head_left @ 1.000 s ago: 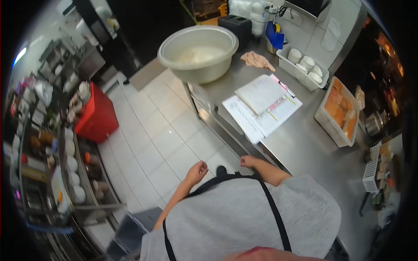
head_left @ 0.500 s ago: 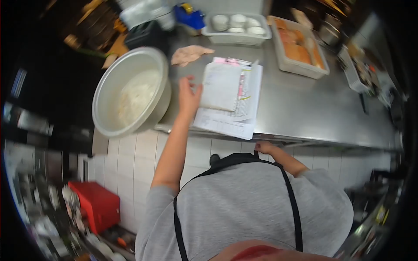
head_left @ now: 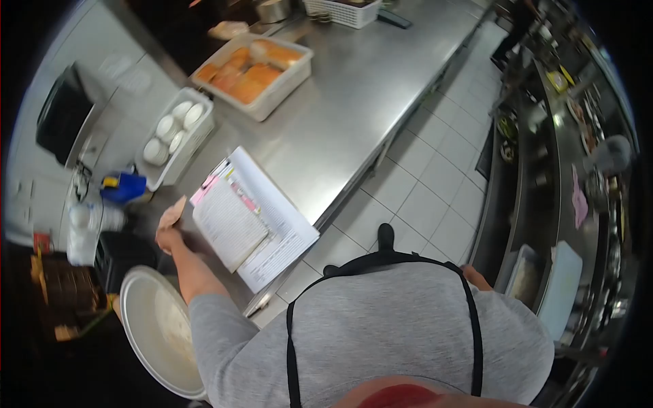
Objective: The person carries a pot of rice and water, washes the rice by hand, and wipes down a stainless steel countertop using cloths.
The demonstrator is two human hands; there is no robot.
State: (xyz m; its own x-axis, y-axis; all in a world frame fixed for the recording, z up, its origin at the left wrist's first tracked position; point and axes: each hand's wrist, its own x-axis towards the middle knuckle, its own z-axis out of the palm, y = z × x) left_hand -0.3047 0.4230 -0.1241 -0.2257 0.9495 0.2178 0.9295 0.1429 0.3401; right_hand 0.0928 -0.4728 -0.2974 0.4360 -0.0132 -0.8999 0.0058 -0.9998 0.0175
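My left hand is stretched out over the steel table, its fingers closed on a pinkish cloth that sticks out beyond them. Just right of the cloth, a notebook lies on printed sheets and a clipboard. Below my left forearm stands a large pale tub with whitish contents. My right hand shows only in part at my right side, partly hidden by my body; its fingers cannot be made out.
On the steel table stand a bin of orange fillets, a basket of white cups and a white basket. A black case is beside the tub. Shelving runs along the right; a person stands far off.
The view has swung right toward the aisle and shelving. My left hand has reached from my front, past the notebook, to the cloth and closed on it. My right hand is now less visible.
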